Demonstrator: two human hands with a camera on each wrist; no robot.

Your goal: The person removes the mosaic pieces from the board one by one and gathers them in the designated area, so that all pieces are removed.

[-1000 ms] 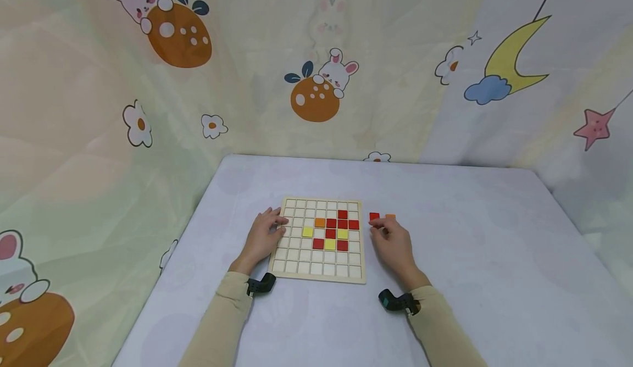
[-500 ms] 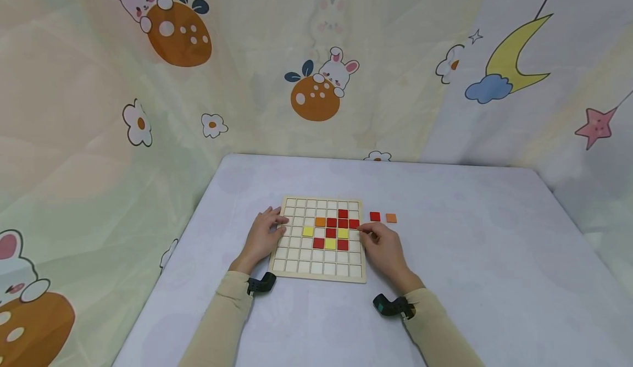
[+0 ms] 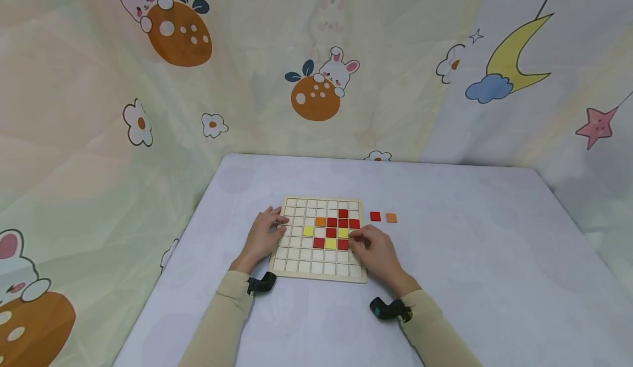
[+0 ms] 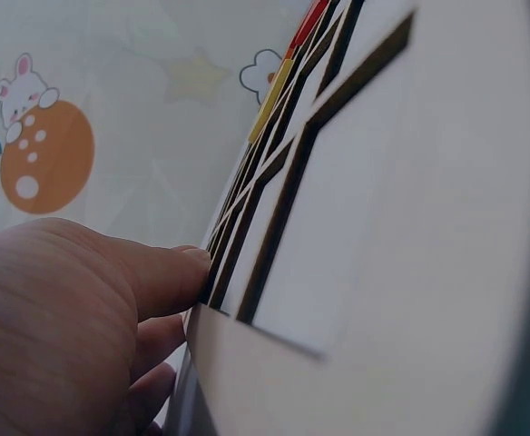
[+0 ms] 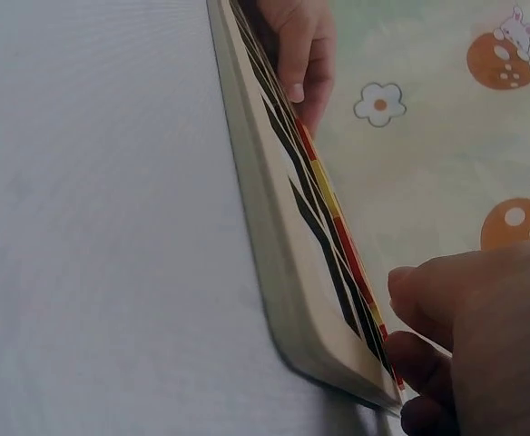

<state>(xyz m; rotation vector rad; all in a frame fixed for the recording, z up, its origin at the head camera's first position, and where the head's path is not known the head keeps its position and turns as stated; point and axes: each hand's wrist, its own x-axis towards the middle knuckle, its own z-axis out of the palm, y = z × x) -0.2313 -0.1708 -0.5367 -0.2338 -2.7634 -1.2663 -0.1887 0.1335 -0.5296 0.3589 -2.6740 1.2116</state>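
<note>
A square wooden grid board [image 3: 316, 280] lies on the table, with several red, orange and yellow tiles set in its cells. My left hand [image 3: 261, 239] rests at the board's left edge, thumb and fingertips touching the rim. Above the board's right side is my right hand [image 3: 378, 251], its thumb and forefinger close together beside a yellow tile [image 3: 343, 233]. In the right wrist view, the thumb [image 5: 428, 286] and curled fingers [image 5: 419, 363] hang right at the board's near corner. I cannot tell whether a tile is between them.
A loose red tile [image 3: 375, 216] and an orange tile [image 3: 392, 218] lie on the table to the right of the board. The white-covered table [image 3: 470, 235] stands against a cloth backdrop [image 3: 395, 109] printed with rabbits and oranges. Each wrist wears a black camera [image 3: 389, 308].
My right hand has moved left from beside the loose red and orange tiles to over the board's right side, uncovering both tiles. The left hand stays in place.
</note>
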